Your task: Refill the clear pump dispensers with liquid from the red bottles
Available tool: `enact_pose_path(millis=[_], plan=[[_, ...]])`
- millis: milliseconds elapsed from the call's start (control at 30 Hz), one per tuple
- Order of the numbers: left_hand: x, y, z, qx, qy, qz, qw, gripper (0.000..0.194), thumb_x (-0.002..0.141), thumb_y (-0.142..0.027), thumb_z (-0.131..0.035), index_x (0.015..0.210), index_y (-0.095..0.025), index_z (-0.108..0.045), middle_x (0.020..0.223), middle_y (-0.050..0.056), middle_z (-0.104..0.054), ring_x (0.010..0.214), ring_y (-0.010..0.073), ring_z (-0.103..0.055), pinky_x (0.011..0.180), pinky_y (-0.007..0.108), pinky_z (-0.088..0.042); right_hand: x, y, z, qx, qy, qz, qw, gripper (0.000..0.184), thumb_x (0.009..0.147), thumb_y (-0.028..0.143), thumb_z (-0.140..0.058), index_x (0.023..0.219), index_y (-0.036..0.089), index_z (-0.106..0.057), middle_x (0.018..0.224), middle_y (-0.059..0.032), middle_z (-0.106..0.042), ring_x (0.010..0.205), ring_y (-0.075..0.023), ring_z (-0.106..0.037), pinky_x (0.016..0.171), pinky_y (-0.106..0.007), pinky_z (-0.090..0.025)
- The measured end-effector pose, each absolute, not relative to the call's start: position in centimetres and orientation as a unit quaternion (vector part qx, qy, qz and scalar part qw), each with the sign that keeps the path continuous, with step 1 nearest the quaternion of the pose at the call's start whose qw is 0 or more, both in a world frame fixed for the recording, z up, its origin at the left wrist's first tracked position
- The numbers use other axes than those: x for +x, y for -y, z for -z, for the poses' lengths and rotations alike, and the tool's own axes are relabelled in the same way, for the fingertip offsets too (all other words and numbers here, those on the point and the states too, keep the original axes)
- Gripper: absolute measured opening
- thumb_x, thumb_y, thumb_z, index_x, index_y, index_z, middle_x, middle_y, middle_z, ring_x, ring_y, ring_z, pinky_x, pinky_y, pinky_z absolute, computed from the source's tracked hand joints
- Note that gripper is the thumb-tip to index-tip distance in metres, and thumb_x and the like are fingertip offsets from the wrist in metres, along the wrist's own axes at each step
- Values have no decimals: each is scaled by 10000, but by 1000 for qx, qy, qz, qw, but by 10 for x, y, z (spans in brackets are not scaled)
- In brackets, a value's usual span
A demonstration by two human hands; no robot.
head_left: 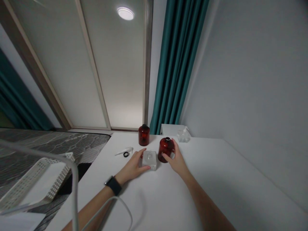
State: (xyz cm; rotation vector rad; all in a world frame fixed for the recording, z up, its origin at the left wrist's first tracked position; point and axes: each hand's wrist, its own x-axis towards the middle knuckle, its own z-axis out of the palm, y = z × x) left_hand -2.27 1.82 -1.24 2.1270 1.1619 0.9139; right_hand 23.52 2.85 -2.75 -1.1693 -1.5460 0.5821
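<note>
A clear square bottle (149, 160) stands on the white table, with the fingers and thumb of my left hand (133, 166) around its left side. To its right is a dark red, see-through bottle (165, 149) with an uncapped neck. My right hand (177, 159) grips that bottle from the right, thumb in front and fingers behind. A second red bottle (143, 135) with a black top stands farther back. Left of my left hand lie a white pump head (126, 150) with a thin tube and a black ring (125, 154).
At the table's back edge sit a white box (172, 129) and a clear pump bottle (183, 135). A white perforated basket (36, 179) is low on the left, beside the table (154, 199). A pale cable (74, 186) loops across the near left.
</note>
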Motion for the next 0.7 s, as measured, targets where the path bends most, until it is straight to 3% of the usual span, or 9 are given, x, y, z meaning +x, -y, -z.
enact_pose_path(millis=[267,333,400,467,533,700], plan=[[-22,-16,11,795,-411,-352,275,777,793,-336,-753,1452,-169,-376,1286,153,-578,1147,300,-569,1030,492,-437,230,-29,31,-484,637,-258,541,828,819,354,-657,1512,247,-217,1556,-153,-331,1351,-288,-455,1095,-523,-422],[-31,-19,3,804,-403,-353,260,713,857,-358,-675,1468,-184,-353,1296,142,-564,1126,281,-566,1016,477,-445,230,-26,29,-495,639,-234,540,863,799,350,-673,1515,234,-205,1505,-166,-382,1293,-292,-491,1048,-523,-456],[-47,-24,-5,800,-416,-367,227,516,972,-349,-481,1456,-212,-367,1283,121,-558,1120,254,-550,995,449,-454,231,-21,25,-518,634,-168,550,866,778,346,-689,1504,210,-237,1389,-172,-467,1204,-305,-520,963,-526,-493],[-66,-33,-10,795,-452,-371,163,385,993,-340,-414,1353,-216,-474,1243,111,-564,1148,262,-517,1012,450,-430,231,-14,20,-534,615,-77,575,719,815,343,-644,1450,191,-344,1231,-153,-530,1064,-291,-549,856,-495,-513],[-84,-41,-11,799,-496,-328,88,286,924,-334,-516,1177,-214,-577,1168,103,-583,1115,291,-508,1007,481,-408,230,-7,14,-515,604,-21,608,550,865,322,-588,1374,181,-436,1055,-105,-560,917,-249,-561,770,-429,-513],[-104,-49,0,805,-546,-231,23,181,823,-229,-565,999,-191,-584,1117,99,-574,1088,310,-512,918,469,-426,215,12,8,-445,668,-17,596,334,914,189,-514,1247,205,-539,822,-13,-563,711,-166,-547,669,-300,-494]])
